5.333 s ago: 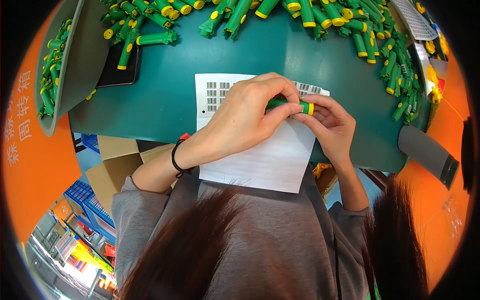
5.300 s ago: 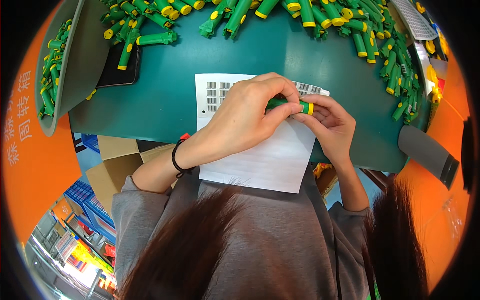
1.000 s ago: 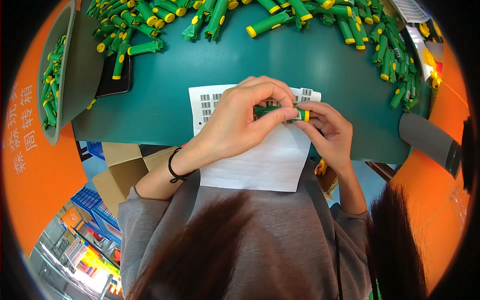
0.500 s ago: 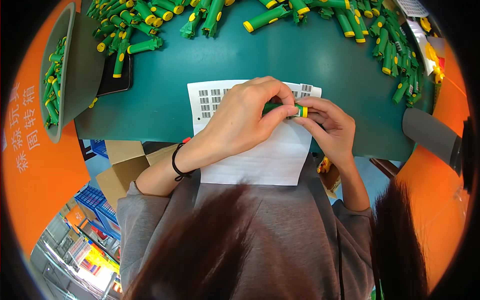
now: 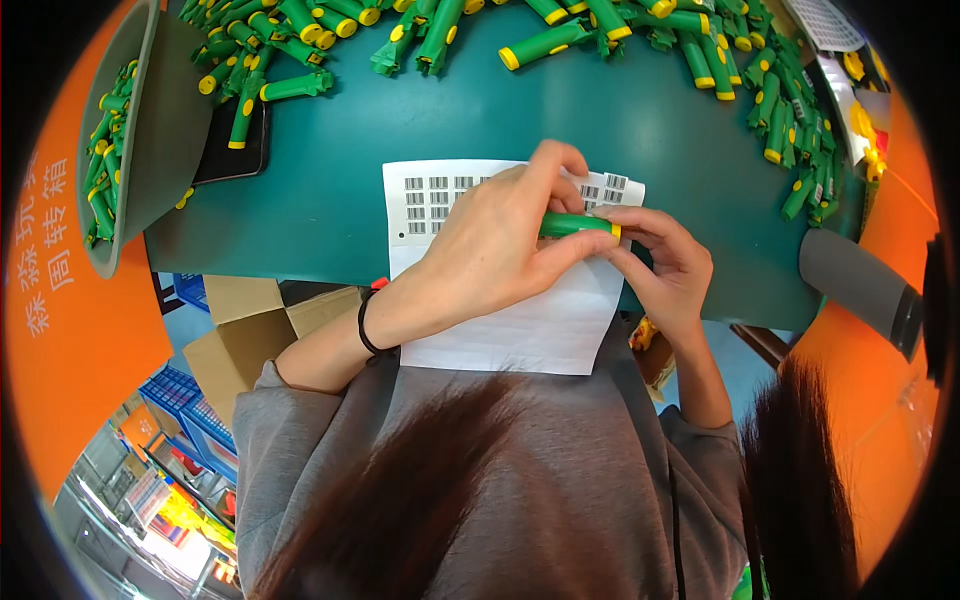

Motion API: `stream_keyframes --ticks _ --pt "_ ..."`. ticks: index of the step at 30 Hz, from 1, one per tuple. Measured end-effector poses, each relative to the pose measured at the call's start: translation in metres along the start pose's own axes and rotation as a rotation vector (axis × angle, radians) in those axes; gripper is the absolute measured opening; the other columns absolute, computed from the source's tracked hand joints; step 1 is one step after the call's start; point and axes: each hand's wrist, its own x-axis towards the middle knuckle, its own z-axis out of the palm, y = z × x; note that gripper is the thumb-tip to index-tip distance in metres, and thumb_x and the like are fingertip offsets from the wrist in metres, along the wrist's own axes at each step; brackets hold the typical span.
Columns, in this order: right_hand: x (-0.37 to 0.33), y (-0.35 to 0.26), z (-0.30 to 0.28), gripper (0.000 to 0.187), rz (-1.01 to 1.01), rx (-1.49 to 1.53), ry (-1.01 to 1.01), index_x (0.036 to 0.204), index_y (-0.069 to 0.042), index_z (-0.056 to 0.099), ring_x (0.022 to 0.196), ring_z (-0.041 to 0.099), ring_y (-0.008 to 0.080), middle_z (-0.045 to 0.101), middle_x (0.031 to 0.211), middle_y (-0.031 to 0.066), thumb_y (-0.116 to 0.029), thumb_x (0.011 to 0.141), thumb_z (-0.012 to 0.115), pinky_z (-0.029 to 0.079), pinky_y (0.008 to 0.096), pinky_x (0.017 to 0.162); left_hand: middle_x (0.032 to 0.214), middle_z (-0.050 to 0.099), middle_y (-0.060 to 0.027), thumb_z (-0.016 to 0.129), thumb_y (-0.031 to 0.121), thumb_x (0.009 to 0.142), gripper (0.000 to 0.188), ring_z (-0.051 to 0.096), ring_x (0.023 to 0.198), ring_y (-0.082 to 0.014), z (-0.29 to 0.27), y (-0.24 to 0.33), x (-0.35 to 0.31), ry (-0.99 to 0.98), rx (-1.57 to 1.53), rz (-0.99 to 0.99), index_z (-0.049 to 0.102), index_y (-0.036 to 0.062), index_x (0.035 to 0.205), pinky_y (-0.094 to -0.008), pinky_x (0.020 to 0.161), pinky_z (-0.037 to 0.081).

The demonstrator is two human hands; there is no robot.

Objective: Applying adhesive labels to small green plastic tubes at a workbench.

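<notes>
A green plastic tube with a yellow end cap (image 5: 572, 225) lies sideways between my hands, above a white sheet of barcode stickers (image 5: 500, 335). My left hand (image 5: 505, 228) wraps round its left part, thumb along the near side and index finger raised and bent. The tube's left end is hidden in that palm. At the capped right end, my right hand (image 5: 665, 262) pinches the tube between thumb and fingers. The sheet lies over the table's near edge and hangs toward my lap; rows of barcode stickers show on its far half, partly covered by my left hand.
Many similar green tubes (image 5: 540, 45) lie along the table's (image 5: 330, 220) far side, with another heap (image 5: 785, 110) at the right. A grey bin (image 5: 165, 130) holding more tubes stands at the left, beside a black flat device (image 5: 235, 150). Below is an open cardboard box (image 5: 240, 320).
My left index finger has lifted and the left hand has shifted slightly, so more of the tube's green side shows. The right hand still pinches the capped end.
</notes>
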Motion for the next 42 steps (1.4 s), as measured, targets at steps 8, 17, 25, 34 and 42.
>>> stream_keyframes --ticks 8,17,25,34,42 --pt "0.041 -0.026 -0.003 0.048 -0.182 -0.092 -0.046 0.12 0.005 0.062 0.114 0.061 0.0224 0.066 0.121 0.0137 0.007 0.076 0.08 0.048 0.0371 0.101 0.071 0.067 -0.0084 0.061 0.035 0.1 0.035 0.061 0.067 -0.0117 -0.022 -0.005 0.003 -0.061 -0.487 -0.106 0.074 0.0026 0.101 -0.0311 0.059 0.045" --pt "0.164 -0.03 0.001 0.03 -0.705 -1.183 -0.187 0.116 -0.01 0.068 0.106 0.057 0.0283 0.059 0.121 0.0073 -0.013 0.086 0.073 0.049 0.0373 0.088 0.108 0.07 -0.0104 0.058 0.033 0.102 0.042 0.063 0.103 -0.0172 -0.27 -0.03 -0.044 1.352 1.176 0.073 0.065 -0.0013 0.125 -0.0267 0.087 0.048" --pt "0.142 -0.031 0.004 0.033 -0.594 -0.944 0.021 0.114 -0.006 0.063 0.081 0.068 0.0188 0.068 0.103 0.0072 -0.003 0.084 0.074 0.053 0.0264 0.068 0.101 0.063 -0.0104 0.074 0.01 0.084 0.027 0.068 0.083 -0.0255 -0.012 -0.017 -0.041 0.085 0.143 0.524 0.065 0.0022 0.109 -0.0353 0.067 0.057" --pt "0.023 -0.038 -0.02 0.029 -0.063 0.177 0.04 0.108 -0.003 0.055 0.079 0.06 0.0135 0.054 0.116 0.0145 -0.01 0.086 0.073 0.05 0.0222 0.065 0.099 0.061 -0.0062 0.072 0.017 0.089 0.023 0.068 0.076 -0.0254 0.01 -0.026 0.012 0.232 0.246 0.299 0.068 0.0097 0.11 -0.0363 0.061 0.055" --pt "-0.006 -0.003 -0.009 0.039 0.069 0.189 0.03 0.115 0.003 0.06 0.115 0.06 0.0227 0.062 0.121 0.0159 0.018 0.081 0.069 0.051 0.0365 0.098 0.098 0.068 -0.0075 0.074 0.019 0.087 0.016 0.069 0.074 -0.0268 0.008 -0.018 0.031 0.194 0.071 0.093 0.074 0.0079 0.098 -0.0388 0.063 0.054"
